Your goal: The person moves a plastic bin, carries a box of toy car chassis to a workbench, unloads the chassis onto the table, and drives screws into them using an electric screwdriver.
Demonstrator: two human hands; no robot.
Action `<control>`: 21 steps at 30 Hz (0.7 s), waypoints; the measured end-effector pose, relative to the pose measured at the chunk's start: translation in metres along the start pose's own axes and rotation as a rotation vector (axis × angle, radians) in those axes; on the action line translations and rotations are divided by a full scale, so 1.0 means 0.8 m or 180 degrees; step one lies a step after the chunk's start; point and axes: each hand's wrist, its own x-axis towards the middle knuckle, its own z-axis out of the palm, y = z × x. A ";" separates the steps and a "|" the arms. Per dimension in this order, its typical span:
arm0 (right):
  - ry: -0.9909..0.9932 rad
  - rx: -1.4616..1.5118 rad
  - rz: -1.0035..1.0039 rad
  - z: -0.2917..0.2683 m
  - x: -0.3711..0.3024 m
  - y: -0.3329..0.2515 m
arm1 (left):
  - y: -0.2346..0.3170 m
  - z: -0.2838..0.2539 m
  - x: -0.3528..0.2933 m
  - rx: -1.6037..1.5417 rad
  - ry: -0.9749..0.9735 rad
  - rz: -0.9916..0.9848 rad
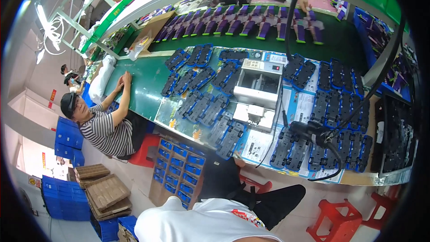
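Note:
Neither my left hand nor my right hand can be made out. A strip of my bare arm (257, 239) shows at the lower edge, below my white shirt. A small patch of skin (240, 162) shows between my black-trousered knee (219, 170) and the table edge; I cannot tell what it belongs to. In front of me, black-and-blue toy car chassis (229, 136) lie in rows on the table. A white-and-grey bench machine (259, 83) stands among them, with a metal fixture (254, 115) at its front. More chassis (289, 148) lie to its right.
At the left, a person in a striped shirt (105, 127) sits with hands together on the green tabletop (143, 78). Purple-and-green parts (246, 27) line a conveyor behind. A cardboard tray of blue parts (177, 170), red stools (336, 217) and black cables (293, 13) are nearby.

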 end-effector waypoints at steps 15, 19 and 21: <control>0.0146 -0.0932 -0.0191 0.052 -0.003 -0.045 | -0.024 0.072 -0.005 -0.0966 0.1128 0.0858; 0.0304 -0.1310 -0.0068 0.067 -0.025 -0.077 | -0.031 0.113 -0.027 -0.1511 0.1403 0.1065; 0.0411 -0.1432 0.0099 0.081 -0.060 -0.073 | -0.049 0.126 -0.054 -0.1829 0.1432 0.1202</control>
